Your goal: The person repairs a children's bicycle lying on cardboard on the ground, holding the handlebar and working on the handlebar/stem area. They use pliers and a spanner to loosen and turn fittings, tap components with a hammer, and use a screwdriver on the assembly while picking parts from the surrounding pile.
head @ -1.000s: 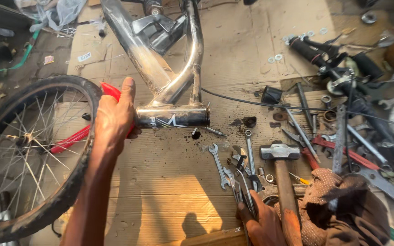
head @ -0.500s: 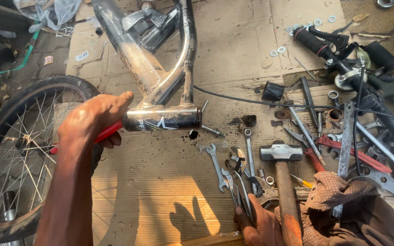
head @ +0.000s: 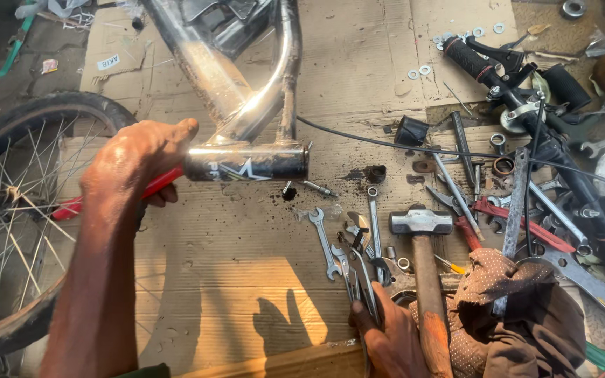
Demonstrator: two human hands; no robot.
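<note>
1. Left hand (head: pixel 138 157): clenched around a red-handled tool (head: pixel 117 197), thumb tip touching the 9 o'clock end of the bicycle frame tube (head: pixel 246 162).
2. Right hand (head: pixel 393 336): at 6 o'clock, fingers closed on the lower ends of several wrenches (head: pixel 358 269) lying on cardboard (head: pixel 211 280).
3. Hammer (head: pixel 421 231): just beside the wrenches, at their 3 o'clock.
4. Wheel (head: pixel 15 210): at 9 o'clock.

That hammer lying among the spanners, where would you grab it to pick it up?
Grip the hammer by its wooden handle, about midway along, coming down from above. It lies flat on the cardboard with the steel head pointing away. The handle's near end is hemmed in by the right hand and a brown cloth.
</note>
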